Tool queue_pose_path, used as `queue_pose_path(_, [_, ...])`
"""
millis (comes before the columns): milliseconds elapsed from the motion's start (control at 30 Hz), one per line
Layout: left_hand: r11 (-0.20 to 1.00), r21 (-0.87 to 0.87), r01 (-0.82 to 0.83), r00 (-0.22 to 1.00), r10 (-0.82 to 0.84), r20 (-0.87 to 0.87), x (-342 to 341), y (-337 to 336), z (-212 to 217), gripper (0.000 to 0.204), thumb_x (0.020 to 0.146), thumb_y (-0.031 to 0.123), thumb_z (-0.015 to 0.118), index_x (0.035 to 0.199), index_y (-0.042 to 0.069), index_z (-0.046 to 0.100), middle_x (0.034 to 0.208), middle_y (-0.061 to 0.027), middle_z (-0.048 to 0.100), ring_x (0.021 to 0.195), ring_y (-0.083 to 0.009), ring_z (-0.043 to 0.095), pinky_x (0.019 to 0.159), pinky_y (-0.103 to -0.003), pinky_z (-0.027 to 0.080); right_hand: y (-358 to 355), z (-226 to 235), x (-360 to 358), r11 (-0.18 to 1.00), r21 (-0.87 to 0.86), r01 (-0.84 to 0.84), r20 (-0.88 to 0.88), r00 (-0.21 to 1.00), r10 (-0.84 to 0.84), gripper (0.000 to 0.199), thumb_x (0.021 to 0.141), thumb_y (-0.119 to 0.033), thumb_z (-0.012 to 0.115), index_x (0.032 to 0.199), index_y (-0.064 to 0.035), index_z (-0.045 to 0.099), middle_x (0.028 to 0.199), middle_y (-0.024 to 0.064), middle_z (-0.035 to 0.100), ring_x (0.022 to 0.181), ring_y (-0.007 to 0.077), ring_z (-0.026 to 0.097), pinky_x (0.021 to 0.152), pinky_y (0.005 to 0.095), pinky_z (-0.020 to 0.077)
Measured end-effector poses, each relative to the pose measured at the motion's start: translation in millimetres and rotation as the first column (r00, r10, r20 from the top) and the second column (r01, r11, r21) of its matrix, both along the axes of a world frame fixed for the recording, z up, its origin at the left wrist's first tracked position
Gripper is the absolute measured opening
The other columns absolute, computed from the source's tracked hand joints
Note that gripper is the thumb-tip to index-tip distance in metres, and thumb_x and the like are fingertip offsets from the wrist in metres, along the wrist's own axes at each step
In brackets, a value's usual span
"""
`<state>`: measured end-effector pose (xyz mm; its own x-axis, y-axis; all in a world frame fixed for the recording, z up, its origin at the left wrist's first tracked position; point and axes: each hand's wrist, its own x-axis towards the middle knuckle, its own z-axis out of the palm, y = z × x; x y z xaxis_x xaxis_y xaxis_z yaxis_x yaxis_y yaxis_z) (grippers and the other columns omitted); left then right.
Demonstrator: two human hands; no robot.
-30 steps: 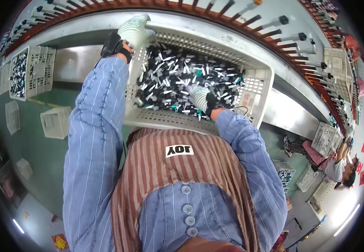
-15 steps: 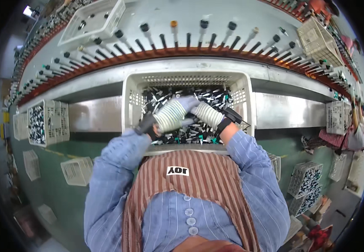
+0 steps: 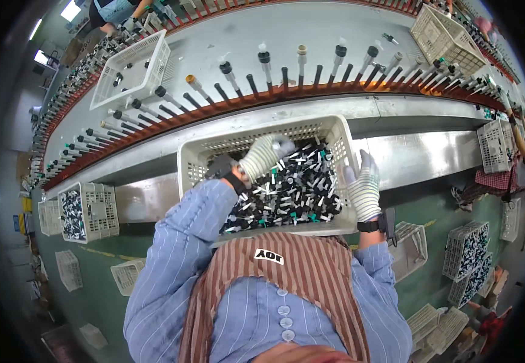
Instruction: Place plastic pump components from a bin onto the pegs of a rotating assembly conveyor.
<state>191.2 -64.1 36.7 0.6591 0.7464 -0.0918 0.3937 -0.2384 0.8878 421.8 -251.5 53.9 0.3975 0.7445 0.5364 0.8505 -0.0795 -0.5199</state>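
Left gloved hand (image 3: 266, 155) curled down into small black and green plastic parts (image 3: 286, 190), grasp unclear; right gloved hand (image 3: 362, 189) flat, fingers spread against the cream basket (image 3: 199, 158) wall. Parts probably light, rigid, loose: best scooped in handfuls.

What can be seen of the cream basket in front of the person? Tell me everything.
The cream basket is a rectangular plastic crate with perforated lattice walls and a solid rim. It rests level on the grey metal ledge, close against the person's chest. It is heaped with small black, white and teal parts. The gloved left hand reaches into the pile; the gloved right hand lies against its right wall.
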Motion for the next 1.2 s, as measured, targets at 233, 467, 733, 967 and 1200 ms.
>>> queue_pose_path(233, [0.892, 0.236, -0.385, 0.813, 0.207, 0.545, 54.8, 89.2, 71.6, 0.038, 0.101, 0.032, 0.049, 0.094, 0.002, 0.071, 0.077, -0.0066, 0.069, 0.070, -0.0156, 0.064, 0.065, -0.031, 0.050, -12.8, -51.1, 25.8, 0.825, -0.564, -0.045, -0.364, 0.910, -0.199, 0.047, 0.095, -0.024, 0.059, 0.131, 0.0054, 0.053, 0.109, 0.0325, 0.066, 0.104, 0.0457, 0.064, 0.091, 0.0464, 0.0503])
queue_pose_path(467, [0.871, 0.314, -0.377, 0.904, 0.272, 0.329, 66.1, 179.8, 95.3, 0.036, 0.098, 0.029, 0.048, 0.091, 0.003, 0.071, 0.080, -0.0125, 0.071, 0.073, -0.0209, 0.067, 0.070, -0.035, 0.051, -23.8, -61.9, 17.1, 0.808, -0.587, -0.045, -0.386, 0.893, -0.231, 0.049, 0.095, -0.027, 0.059, 0.133, 0.0035, 0.053, 0.113, 0.0321, 0.065, 0.107, 0.0456, 0.062, 0.094, 0.0468, 0.0493])
queue_pose_path(733, [0.931, 0.109, -0.349, 0.907, 0.306, 0.288, 44.1, 205.1, 47.4, 0.040, 0.093, 0.032, 0.052, 0.081, 0.001, 0.073, 0.067, -0.0112, 0.067, 0.060, -0.0250, 0.062, 0.060, -0.044, 0.050, -21.2, -53.6, 13.9, 0.752, -0.659, 0.026, -0.282, 0.918, -0.279, 0.049, 0.095, -0.032, 0.058, 0.130, 0.0018, 0.055, 0.106, 0.0324, 0.066, 0.103, 0.0478, 0.062, 0.091, 0.0500, 0.0497])
queue_pose_path(967, [0.659, 0.453, -0.600, 0.789, 0.581, 0.199, -19.2, 179.1, 63.0, 0.023, 0.091, 0.022, 0.058, 0.108, 0.009, 0.068, 0.072, -0.0088, 0.069, 0.069, -0.0232, 0.066, 0.072, -0.039, 0.053, -8.1, -68.5, 21.0, 0.817, -0.576, 0.000, -0.280, 0.939, -0.197, 0.050, 0.096, -0.034, 0.057, 0.130, 0.0030, 0.056, 0.105, 0.0309, 0.067, 0.102, 0.0459, 0.064, 0.092, 0.0489, 0.0495])
queue_pose_path(1200, [0.710, 0.667, 0.225, 0.967, -0.078, -0.243, -44.4, 15.3, -33.2, 0.028, 0.094, 0.018, 0.062, 0.119, 0.004, 0.066, 0.101, -0.0152, 0.071, 0.094, -0.0310, 0.069, 0.087, -0.039, 0.056, -7.2, -60.9, 21.7, 0.775, -0.632, 0.008, -0.270, 0.935, -0.230, 0.053, 0.096, -0.037, 0.056, 0.133, 0.0022, 0.055, 0.107, 0.0303, 0.067, 0.105, 0.0436, 0.064, 0.093, 0.0469, 0.0491])
